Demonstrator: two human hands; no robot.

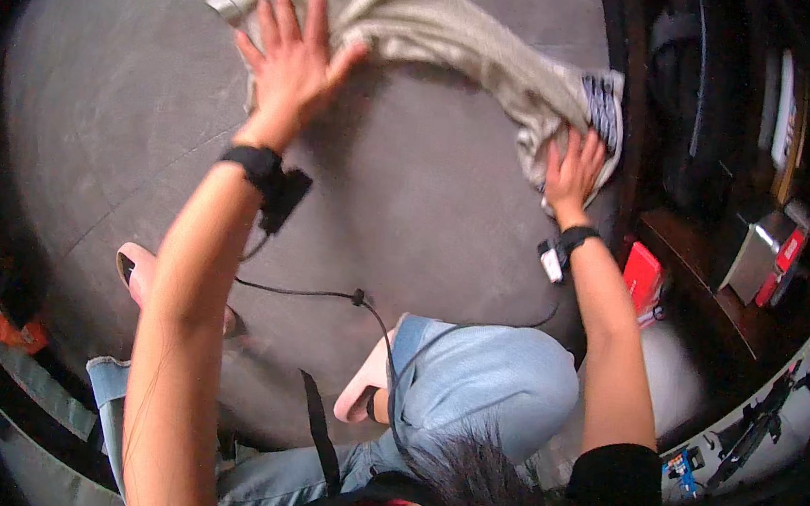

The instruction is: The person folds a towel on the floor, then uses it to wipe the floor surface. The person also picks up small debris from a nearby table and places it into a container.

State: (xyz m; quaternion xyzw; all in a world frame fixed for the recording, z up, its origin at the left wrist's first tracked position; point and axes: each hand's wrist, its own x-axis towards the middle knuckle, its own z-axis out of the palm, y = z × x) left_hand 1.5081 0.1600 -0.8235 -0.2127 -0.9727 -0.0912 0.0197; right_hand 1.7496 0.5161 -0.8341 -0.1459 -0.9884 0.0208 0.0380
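A beige cloth (427,25), likely a towel, lies bunched in an arc across the grey floor. Its right end carries a dark patterned band (602,107). My left hand (293,66) rests palm down on the cloth's left part, fingers spread wide. At the right end, my right hand (575,168) lies flat over the folds beside the band, its fingers extended. Neither hand visibly pinches the fabric. The cloth's top edge runs to the picture's rim.
Black straps with small devices sit on both wrists, joined by a thin black cable (299,290). My bent knee (502,387) and pink slippers (367,381) are close below. Along the right stand a dark shelf (697,259), a red box (642,279) and several books or boxes.
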